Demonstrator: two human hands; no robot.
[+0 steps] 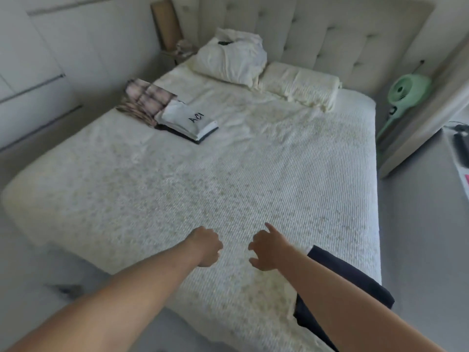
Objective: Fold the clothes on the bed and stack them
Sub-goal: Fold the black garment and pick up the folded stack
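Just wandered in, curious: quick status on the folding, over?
Left hand fisted, right hand loosely curled, both empty. Folded stack far left on bed. Dark garment under right forearm, unfolded. Nothing in the way.

Far ahead of the hands stands a tufted pale headboard (330,34). At its foot lies a rumpled white pillow (228,62), and just right of that a rolled cream blanket (304,85). Well off to the right of the right hand, on the floor, stands a mint-green fan (408,90). Far ahead and left of the left hand, a brown board (166,24) leans by the wall, beside white cupboard doors (50,59).
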